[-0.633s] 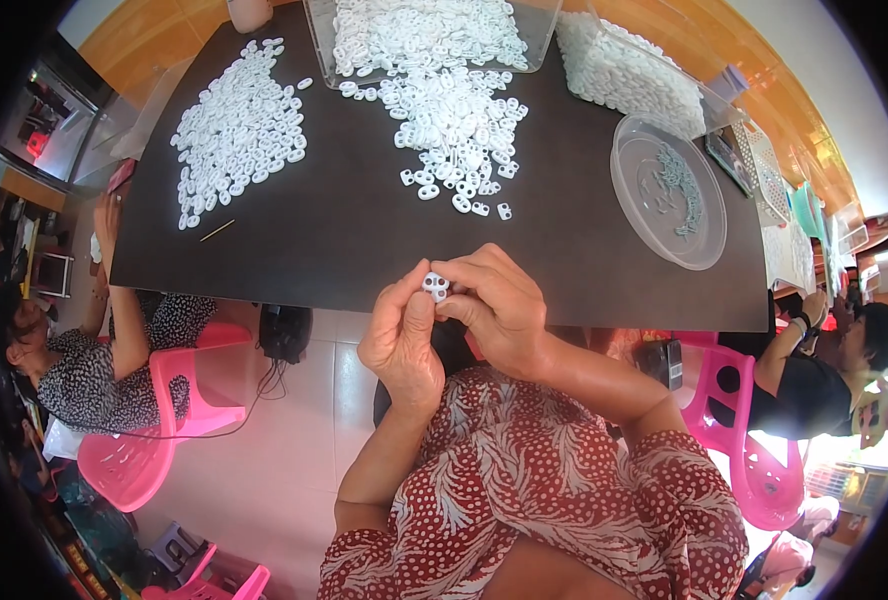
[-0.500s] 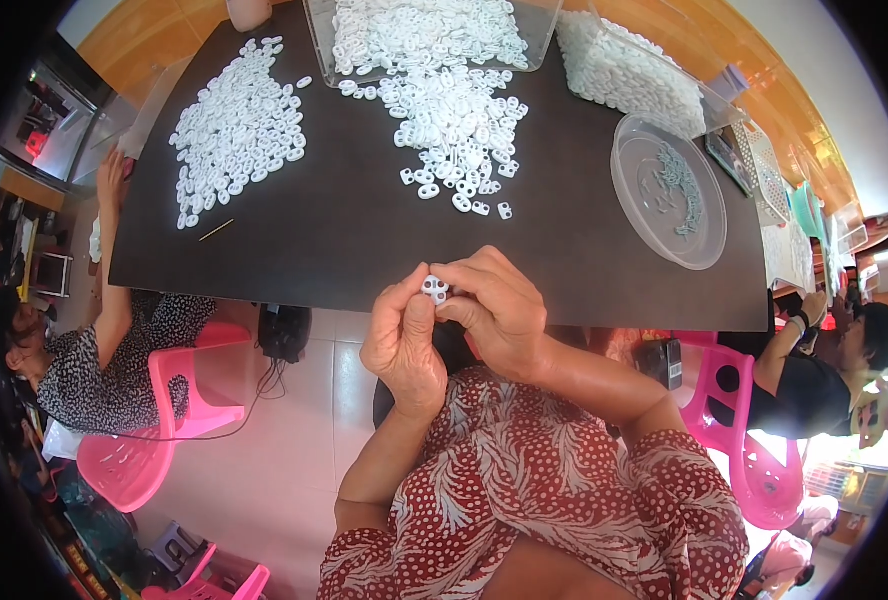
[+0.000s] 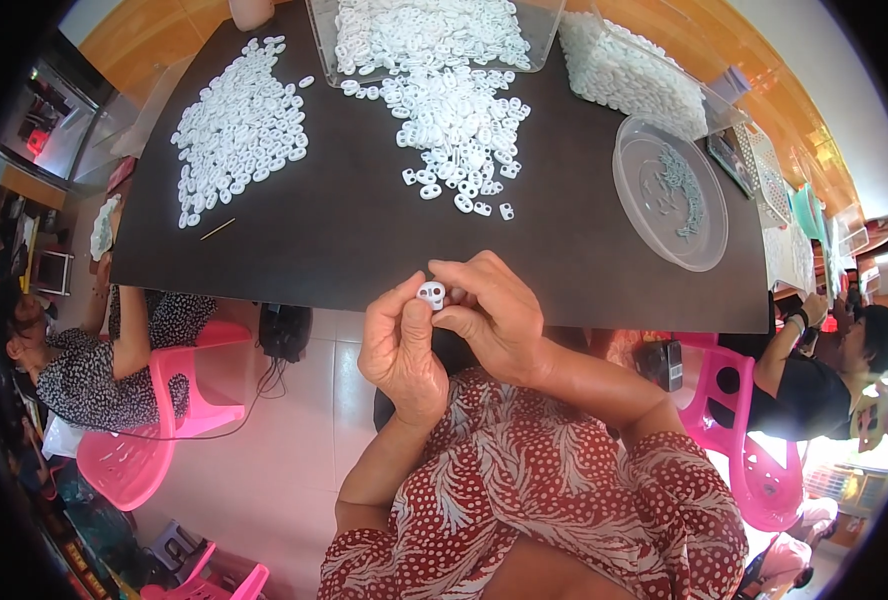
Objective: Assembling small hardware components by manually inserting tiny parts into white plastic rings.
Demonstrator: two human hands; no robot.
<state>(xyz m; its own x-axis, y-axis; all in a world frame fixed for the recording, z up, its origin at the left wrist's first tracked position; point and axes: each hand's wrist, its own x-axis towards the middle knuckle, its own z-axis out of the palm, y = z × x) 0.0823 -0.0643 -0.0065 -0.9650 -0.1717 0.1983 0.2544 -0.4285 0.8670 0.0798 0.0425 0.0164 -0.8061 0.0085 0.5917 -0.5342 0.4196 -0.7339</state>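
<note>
A small white plastic piece with dark holes [image 3: 432,293] is pinched between the fingertips of both hands, just in front of the table's near edge. My left hand [image 3: 404,350] is closed on it from the left, thumb nearest me. From the other side the thumb and fingers of my right hand [image 3: 499,315] close on it, covering its right part. Beyond my hands a loose pile of similar white two-holed pieces [image 3: 454,130] spreads out of a clear tray [image 3: 546,45]. To the left lies a second pile of white oval pieces [image 3: 239,140].
On the dark table [image 3: 354,220] a round clear lid [image 3: 627,215] holds small grey-green bits [image 3: 686,195]. Behind it a clear box [image 3: 719,112] is full of white pieces. A thin yellowish stick [image 3: 217,229] lies left. People sit on pink chairs [image 3: 129,465] at both sides.
The white piece has been turned between my fingers and shows its two-holed face. Both hands stay nearly in place. The person at the left has lowered an arm from beside the table.
</note>
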